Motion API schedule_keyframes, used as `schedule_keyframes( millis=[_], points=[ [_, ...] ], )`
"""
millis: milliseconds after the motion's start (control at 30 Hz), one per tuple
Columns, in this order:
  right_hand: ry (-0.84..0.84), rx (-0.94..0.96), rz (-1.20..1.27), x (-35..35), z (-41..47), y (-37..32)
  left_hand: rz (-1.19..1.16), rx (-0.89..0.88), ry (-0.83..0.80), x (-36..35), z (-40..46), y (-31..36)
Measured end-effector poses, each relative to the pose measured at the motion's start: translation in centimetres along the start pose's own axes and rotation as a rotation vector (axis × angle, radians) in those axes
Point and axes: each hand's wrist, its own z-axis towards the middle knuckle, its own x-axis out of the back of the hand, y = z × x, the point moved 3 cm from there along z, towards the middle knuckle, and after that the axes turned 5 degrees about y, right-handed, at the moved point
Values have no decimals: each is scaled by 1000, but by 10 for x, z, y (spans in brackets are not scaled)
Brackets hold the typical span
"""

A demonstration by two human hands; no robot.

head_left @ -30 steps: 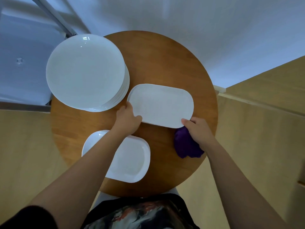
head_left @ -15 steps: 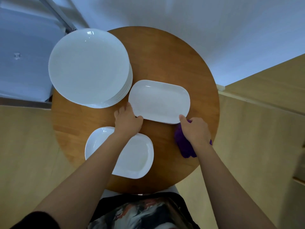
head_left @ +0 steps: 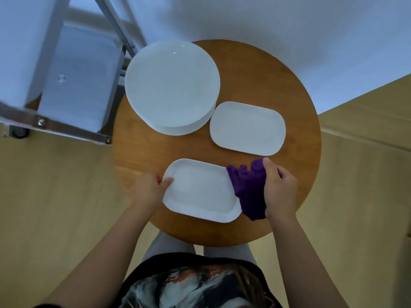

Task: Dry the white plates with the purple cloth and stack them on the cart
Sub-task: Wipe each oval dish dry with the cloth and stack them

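Observation:
A round wooden table (head_left: 298, 103) carries a stack of round white plates (head_left: 172, 86) at the back left and an oblong white plate (head_left: 248, 128) at the right. A second oblong white plate (head_left: 200, 190) lies near the front edge. My left hand (head_left: 149, 190) grips its left rim, thumb on top. My right hand (head_left: 279, 190) holds the bunched purple cloth (head_left: 248, 187) against the plate's right end.
The metal-framed cart (head_left: 73, 78) with a pale shelf stands to the left of the table, a caster (head_left: 20, 132) at its lower corner. Wooden floor surrounds the table; a white wall rises behind. My patterned clothing (head_left: 191, 285) fills the bottom.
Both hands left the far oblong plate. My left hand now grips the near oblong plate, and my right hand has brought the purple cloth onto its right end. The view shifted left, showing the cart.

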Motion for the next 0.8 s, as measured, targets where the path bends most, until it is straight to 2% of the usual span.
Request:
schedule_keyframes(
  millis=[67, 200, 300, 433, 533, 667, 800],
  points=[
    [8, -37, 11, -2, -9, 8, 19, -55, -12, 0, 3, -1],
    [-113, -51, -125, -15, -28, 27, 108, -115, -45, 0, 8, -3],
    [-173, 77, -271, -31, -38, 45, 162, -172, -39, 2, 6, -4],
    [-93, 335, -633, -58, -40, 64, 138, -240, 6, 11, 0, -1],
    [44, 348, -616, -72, -40, 71, -77, -248, -15, 20, 1, -1],
    [212, 311, -391, -86, -45, 76, -683, -40, -226, 18, -6, 8],
    [345, 237, -279, -95, -43, 72, -842, 125, -288, 6, -8, 17]
  ],
)
